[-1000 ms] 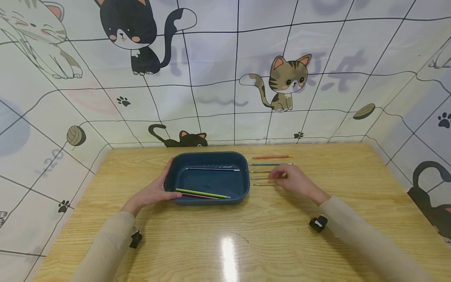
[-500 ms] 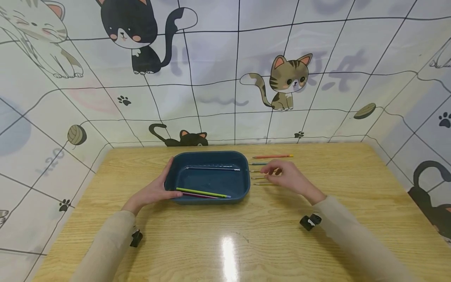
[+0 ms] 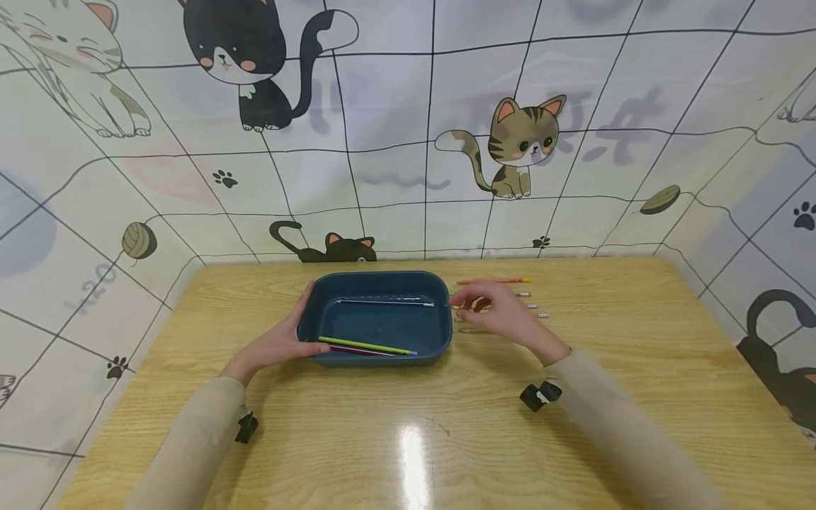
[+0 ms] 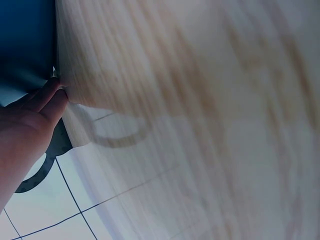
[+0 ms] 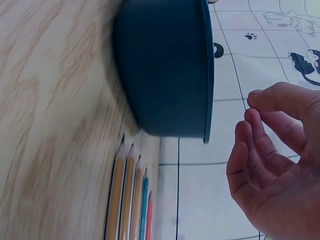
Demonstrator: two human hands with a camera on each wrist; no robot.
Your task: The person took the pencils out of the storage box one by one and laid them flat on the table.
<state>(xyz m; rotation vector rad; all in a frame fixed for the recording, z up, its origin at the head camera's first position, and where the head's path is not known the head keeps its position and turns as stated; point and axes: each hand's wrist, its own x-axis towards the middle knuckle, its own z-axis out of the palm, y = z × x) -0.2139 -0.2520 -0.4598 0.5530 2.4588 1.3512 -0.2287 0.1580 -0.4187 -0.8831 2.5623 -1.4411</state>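
Observation:
A dark blue plastic box (image 3: pixel 376 283) stands on the table. My left hand (image 3: pixel 274 348) grips its left near corner, thumb at the near rim and fingers along the left side. Inside lie a lime-green pencil (image 3: pixel 366 346), a dark red pencil (image 3: pixel 350 350) beside it, and a thin dark pencil (image 3: pixel 385 303) farther back. My right hand (image 3: pixel 500 312) hovers just right of the box, above a row of pencils. In the right wrist view its fingers (image 5: pixel 272 160) are loosely curled with nothing between them. That row holds several plain wooden pencils (image 5: pixel 127 190), a teal pencil (image 5: pixel 144 205) and a red pencil (image 3: pixel 494 280).
The wooden table (image 3: pixel 331 432) stretches in front of both arms. A white wall covering (image 3: pixel 389 106) with printed cats and grid lines rises behind and at the sides. Small black devices (image 3: pixel 540 395) are on the wrists.
My right hand has moved left over the pencil row toward the box, uncovering the pencils' right ends. My left hand and the box stay in place.

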